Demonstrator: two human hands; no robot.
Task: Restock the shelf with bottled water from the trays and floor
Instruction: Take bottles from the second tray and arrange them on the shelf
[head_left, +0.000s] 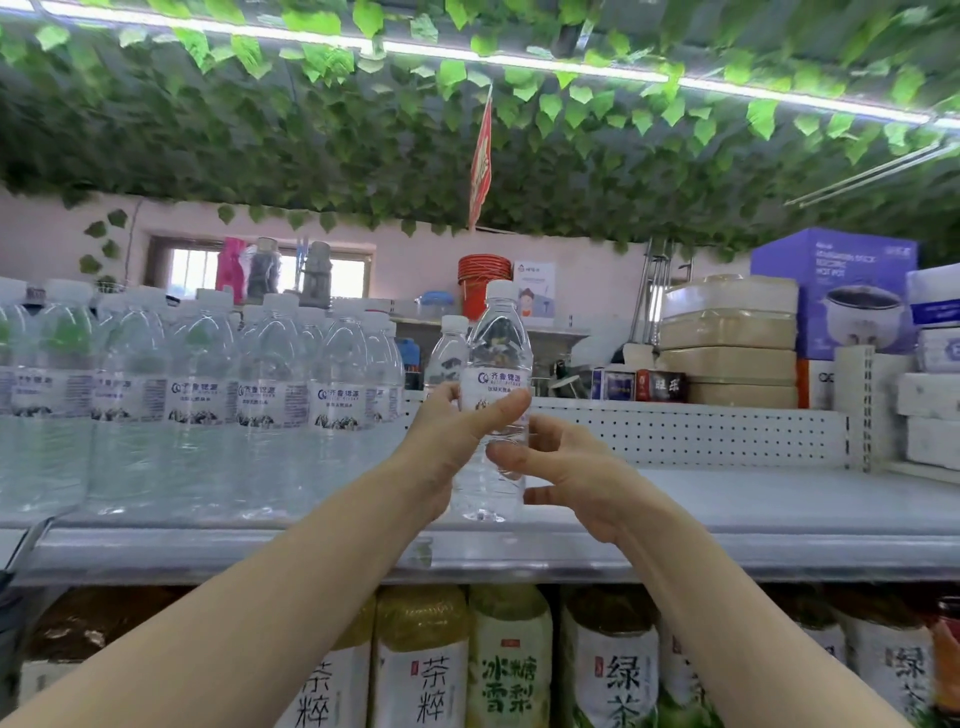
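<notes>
A clear water bottle (496, 358) with a white cap stands upright at the front of the grey shelf (727, 504). My left hand (452, 436) grips its middle, thumb across the label. My right hand (566, 467) touches the bottle's lower right side with loosely bent fingers. A second bottle (447, 353) stands just behind it. Several more bottles of the same water (208, 405) fill the left half of the shelf in rows.
The shelf's right half is bare, backed by a white perforated panel (675, 431). Stacked boxes (727, 338) and a purple appliance box (841, 291) sit behind it. Tea bottles (509, 660) line the shelf below. Fake vines hang overhead.
</notes>
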